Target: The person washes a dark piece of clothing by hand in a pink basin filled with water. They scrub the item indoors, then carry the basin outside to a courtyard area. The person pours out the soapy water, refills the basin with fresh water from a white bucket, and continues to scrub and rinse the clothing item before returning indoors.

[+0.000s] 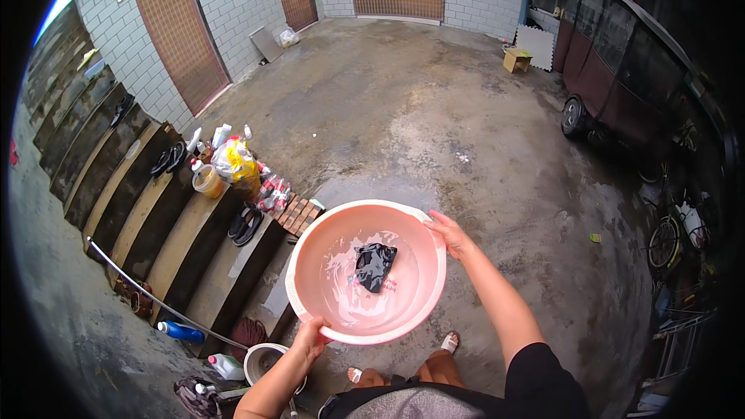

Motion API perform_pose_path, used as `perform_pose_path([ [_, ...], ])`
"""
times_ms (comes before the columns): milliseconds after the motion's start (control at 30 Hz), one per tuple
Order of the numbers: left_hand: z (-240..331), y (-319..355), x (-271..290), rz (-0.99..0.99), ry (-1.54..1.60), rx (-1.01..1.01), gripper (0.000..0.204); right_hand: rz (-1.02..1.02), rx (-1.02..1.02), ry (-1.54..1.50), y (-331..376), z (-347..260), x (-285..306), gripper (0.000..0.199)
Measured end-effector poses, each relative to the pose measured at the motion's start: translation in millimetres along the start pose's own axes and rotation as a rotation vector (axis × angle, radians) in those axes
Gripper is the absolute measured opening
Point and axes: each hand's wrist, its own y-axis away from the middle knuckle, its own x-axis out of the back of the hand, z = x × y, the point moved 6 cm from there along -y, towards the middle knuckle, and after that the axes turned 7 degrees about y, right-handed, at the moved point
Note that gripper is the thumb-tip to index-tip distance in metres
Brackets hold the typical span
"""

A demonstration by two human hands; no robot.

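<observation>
A large pink plastic basin [310, 295] is held up in front of me with both hands. My left hand [313, 335] grips its near left rim, and my right hand [450, 234] grips the rim on the far right side. Some water lies in the basin, with light glinting off it. In the water sits a dark, wet, crumpled piece of cloth [375, 267]; its exact kind I cannot make out. Both hands have their fingers partly hidden under the rim.
Concrete steps [174, 240] rise on the left, bearing shoes [245, 225], a yellow tub [207, 181] and bagged bottles. A pale bucket [264, 363] and a blue bottle [180, 331] stand at lower left. Right are a maroon vehicle [621, 70] and a bicycle [666, 240] on the wet concrete yard.
</observation>
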Motion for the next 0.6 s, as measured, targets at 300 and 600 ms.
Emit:
perform_pose_path([
  [300,-41,-43,-217,-0.188,-0.288,-0.043,0.039,0.384,0.156,0.561,3,-41,237,0.041],
  [600,-32,-153,-457,-0.396,-0.425,-0.295,0.044,0.634,0.169,0.247,-4,-111,429,0.04],
])
